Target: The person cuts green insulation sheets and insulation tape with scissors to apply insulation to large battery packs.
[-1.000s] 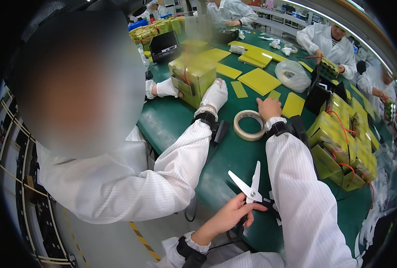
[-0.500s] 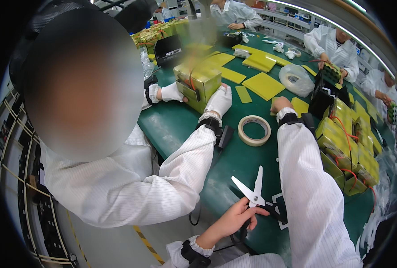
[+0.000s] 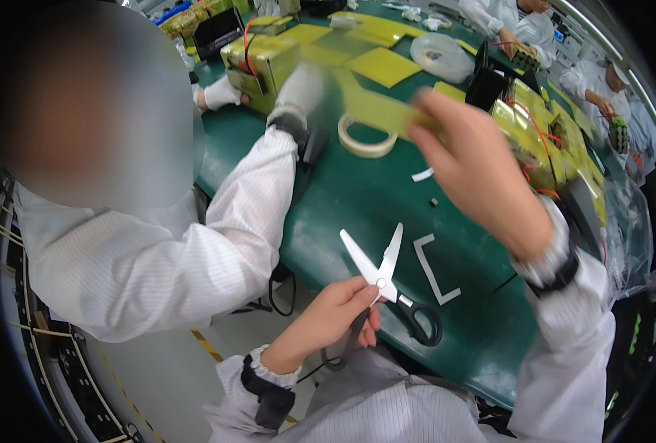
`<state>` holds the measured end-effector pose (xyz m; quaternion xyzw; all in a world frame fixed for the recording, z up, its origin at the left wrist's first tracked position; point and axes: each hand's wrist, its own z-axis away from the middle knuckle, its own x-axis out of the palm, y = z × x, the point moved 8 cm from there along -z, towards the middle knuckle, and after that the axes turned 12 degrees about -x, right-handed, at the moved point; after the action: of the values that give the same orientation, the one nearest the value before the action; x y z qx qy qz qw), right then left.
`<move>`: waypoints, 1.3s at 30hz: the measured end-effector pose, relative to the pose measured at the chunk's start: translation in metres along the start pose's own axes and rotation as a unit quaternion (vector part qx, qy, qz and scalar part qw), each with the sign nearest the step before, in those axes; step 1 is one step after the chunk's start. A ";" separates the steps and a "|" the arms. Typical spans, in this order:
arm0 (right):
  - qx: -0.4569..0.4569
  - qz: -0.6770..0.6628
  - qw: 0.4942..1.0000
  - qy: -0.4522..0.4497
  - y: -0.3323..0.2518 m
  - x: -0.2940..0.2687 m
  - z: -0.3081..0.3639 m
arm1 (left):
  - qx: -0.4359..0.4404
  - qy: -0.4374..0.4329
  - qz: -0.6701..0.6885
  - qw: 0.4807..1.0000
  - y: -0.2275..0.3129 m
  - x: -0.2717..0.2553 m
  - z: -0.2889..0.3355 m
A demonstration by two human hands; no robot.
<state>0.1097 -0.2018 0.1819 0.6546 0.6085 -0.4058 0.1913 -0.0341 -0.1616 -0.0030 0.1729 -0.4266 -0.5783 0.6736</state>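
The white scissors (image 3: 381,283) are held by the fingers of the left hand (image 3: 335,311). At twelve o'clock from them, a blurry yellow sheet (image 3: 383,109) is pinched by the right hand (image 3: 479,166), and should be held flat and steady.

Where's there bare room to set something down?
The green tabletop is bare between the tape roll and the open scissors, and between the white bracket-shaped strip and the near right edge. It's crowded beyond the tape roll, with yellow sheets, and farther right, with yellow-wrapped packs.
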 end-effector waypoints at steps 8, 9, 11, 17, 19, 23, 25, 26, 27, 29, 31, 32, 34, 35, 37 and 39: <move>0.102 -0.122 0.984 -0.081 -0.047 0.014 0.190 | -0.074 0.004 -0.034 0.997 -0.041 0.027 0.014; 0.049 -0.085 0.992 -0.080 -0.053 0.017 0.192 | -0.083 0.013 -0.030 0.996 -0.045 0.030 0.016; -0.003 -0.050 0.996 -0.079 -0.062 0.021 0.193 | -0.094 0.021 -0.025 0.995 -0.051 0.034 0.017; -0.146 0.049 0.977 -0.145 -0.085 0.033 0.199 | -0.109 0.054 -0.028 0.992 -0.059 0.040 0.019; -0.147 0.053 0.977 -0.148 -0.085 0.033 0.203 | -0.114 0.056 -0.030 0.991 -0.059 0.041 0.019; -0.172 0.048 0.969 -0.171 -0.087 0.033 0.204 | -0.119 0.056 -0.041 0.990 -0.058 0.042 0.018; -0.165 0.040 0.968 -0.185 -0.084 0.034 0.205 | -0.132 0.064 -0.045 0.988 -0.057 0.042 0.019; -0.161 0.034 0.966 -0.199 -0.083 0.036 0.206 | -0.143 0.072 -0.048 0.986 -0.058 0.041 0.019; -0.159 0.034 0.966 -0.199 -0.081 0.036 0.205 | -0.143 0.073 -0.051 0.986 -0.059 0.040 0.018; -0.140 0.015 0.969 -0.202 -0.076 0.036 0.202 | -0.138 0.071 -0.053 0.986 -0.059 0.041 0.018; -0.137 0.023 0.970 -0.202 -0.076 0.036 0.202 | -0.132 0.070 -0.055 0.987 -0.058 0.041 0.018; -0.136 0.030 0.969 -0.202 -0.076 0.036 0.202 | -0.130 0.071 -0.052 0.988 -0.057 0.041 0.018; -0.135 0.033 0.971 -0.194 -0.074 0.037 0.202 | -0.127 0.072 -0.050 0.988 -0.057 0.042 0.019; -0.134 0.035 0.973 -0.187 -0.074 0.037 0.202 | -0.123 0.078 -0.048 0.988 -0.058 0.041 0.019; -0.138 0.034 0.971 -0.190 -0.077 0.034 0.203 | -0.117 0.086 -0.046 0.988 -0.059 0.040 0.020; -0.144 0.031 0.970 -0.193 -0.082 0.033 0.204 | -0.126 0.079 -0.036 0.988 -0.063 0.041 0.020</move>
<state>-0.0313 -0.3171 0.0544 0.5481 0.5910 -0.4267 0.4101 -0.0904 -0.2112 -0.0218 0.1474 -0.2896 -0.6359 0.7000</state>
